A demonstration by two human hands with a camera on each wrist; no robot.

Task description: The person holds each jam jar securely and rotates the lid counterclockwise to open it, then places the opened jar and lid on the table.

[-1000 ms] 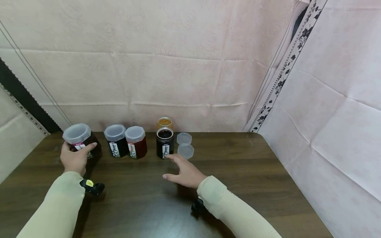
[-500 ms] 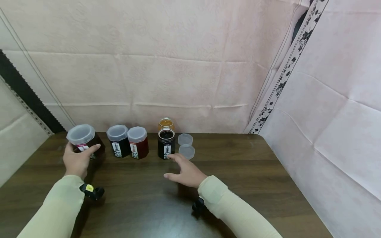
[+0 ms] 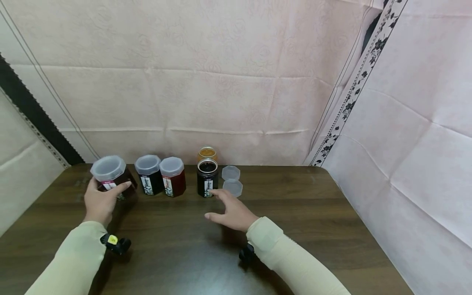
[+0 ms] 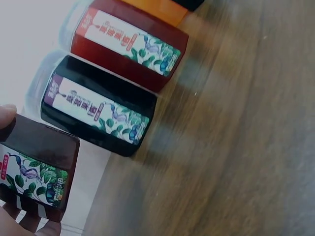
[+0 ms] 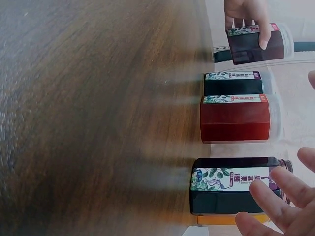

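Observation:
My left hand [image 3: 101, 203] grips a dark reddish jam jar [image 3: 121, 179] with a translucent lid, thumb on one side and fingers round the other. In the right wrist view its base hangs clear of the wooden table. Just right of it stand a lidded black jam jar [image 3: 149, 183] and a lidded red jam jar [image 4: 129, 42], side by side. My right hand [image 3: 234, 213] is held with spread fingers in front of an uncapped black jam jar [image 3: 207, 180]; in the head view its fingertips overlap the jar's label. Nothing is in that hand.
An uncapped orange jar [image 3: 207, 153] stands behind the uncapped black one. Two translucent lids [image 3: 233, 188] lie to their right on the wooden table [image 3: 295, 213]. A pale cloth wall [image 3: 236, 98] rises at the table's back edge.
My left hand has moved a little to the right with the dark reddish jar, closer to the lidded black jar. The right hand has stayed nearly still; the head view has shifted slightly.

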